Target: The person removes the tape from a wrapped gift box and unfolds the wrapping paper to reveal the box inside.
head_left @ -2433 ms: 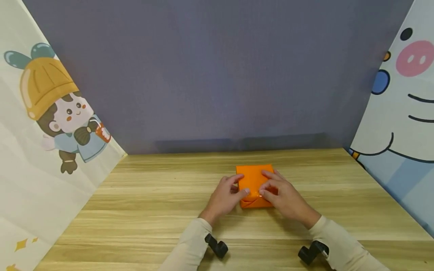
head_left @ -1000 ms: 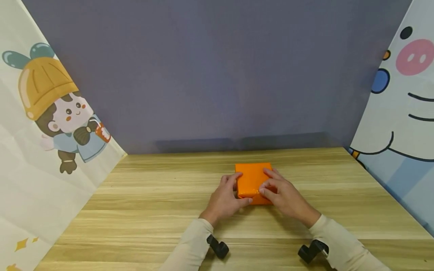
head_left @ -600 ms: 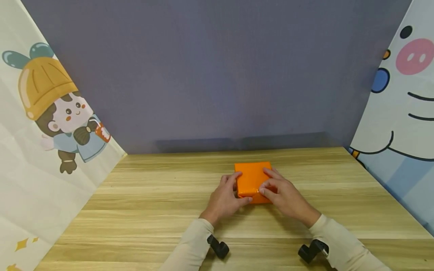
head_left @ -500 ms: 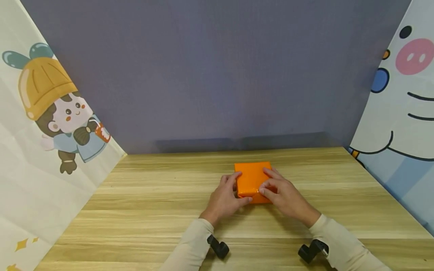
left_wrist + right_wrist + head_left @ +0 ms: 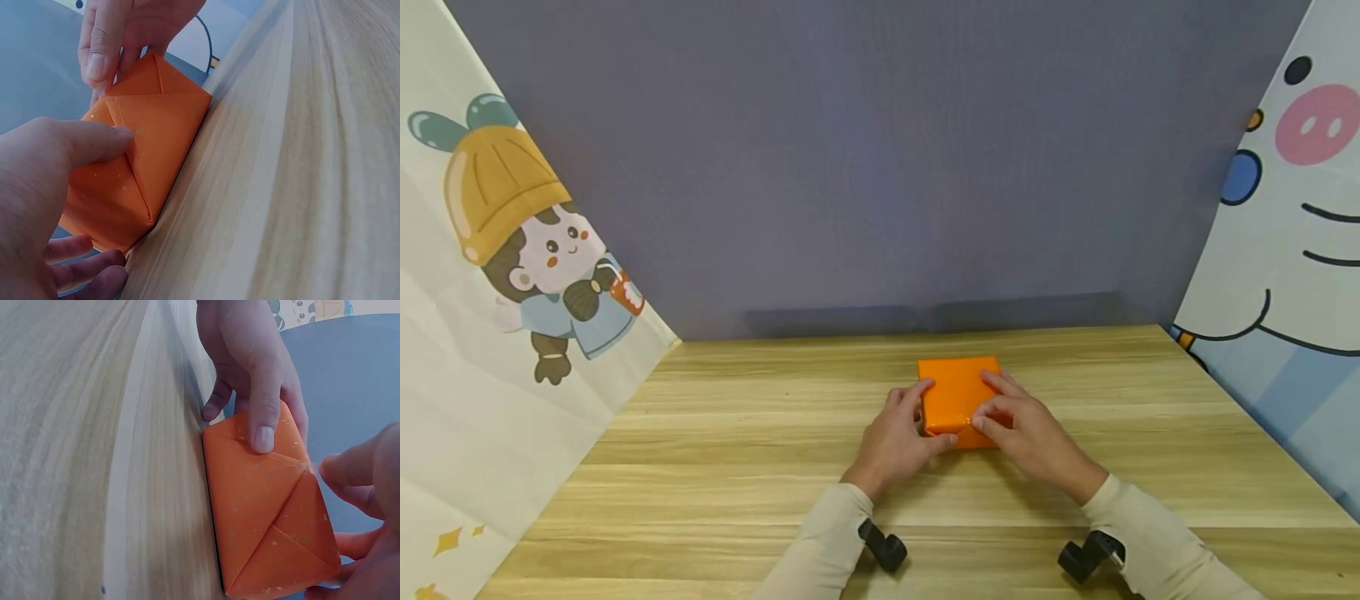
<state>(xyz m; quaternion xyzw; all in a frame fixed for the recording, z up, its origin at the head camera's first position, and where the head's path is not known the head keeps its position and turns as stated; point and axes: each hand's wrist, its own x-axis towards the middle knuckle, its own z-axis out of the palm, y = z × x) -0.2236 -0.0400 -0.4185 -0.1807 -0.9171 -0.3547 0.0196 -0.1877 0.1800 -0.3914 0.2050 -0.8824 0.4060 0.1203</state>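
A small box wrapped in shiny orange paper [image 5: 953,390] sits on the table. Its near side shows folded paper flaps [image 5: 250,500] with crossing creases. My left hand [image 5: 897,437] holds the box: the thumb presses the folded flap on the near side, and the index finger touches the top near the left edge. My right hand [image 5: 1036,433] is at the right side, its thumb and index finger pinching a small clear piece of tape [image 5: 310,467] at the near top edge. Other right fingers rest on the box's top and right side. The box's underside is hidden.
The wood-grain table [image 5: 737,467] reaches back to a grey panel [image 5: 850,167]. Printed cartoon sheets [image 5: 445,350] flank it on the left and right. A black wrist camera [image 5: 883,546] is strapped to each sleeve.
My left thumb has moved down from the top edge onto the near side, and the folded flap lies flatter. The box has shifted slightly away. The right hand keeps its pinch.
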